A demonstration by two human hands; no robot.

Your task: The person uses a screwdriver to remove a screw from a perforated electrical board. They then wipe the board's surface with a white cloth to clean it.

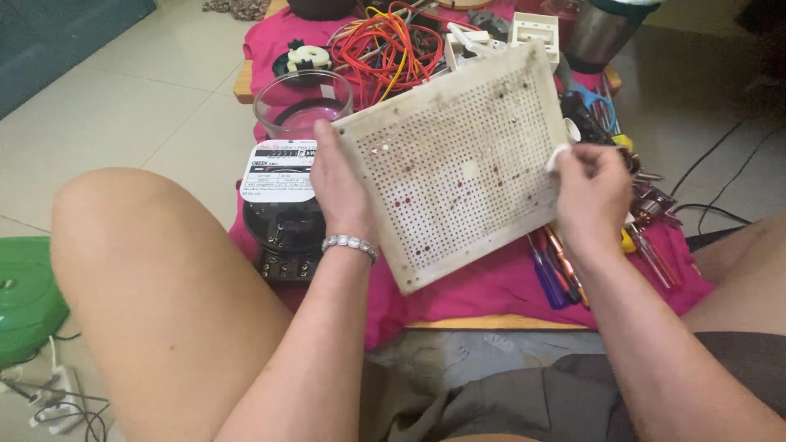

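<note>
Tilting above the table [508,323], a perforated board [458,164] is gripped at its edges: left hand [340,184] closed on one side, right hand [591,190] pinching the other with a white wad [558,157]. It seems stiff, light, best held by the rims.

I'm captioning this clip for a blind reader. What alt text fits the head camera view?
A seated person's left hand and right hand hold up a dirty, cream-coloured perforated panel, the right also pinching a small white wad. Below lies a pink cloth strewn with tangled wires and screwdrivers.
</note>
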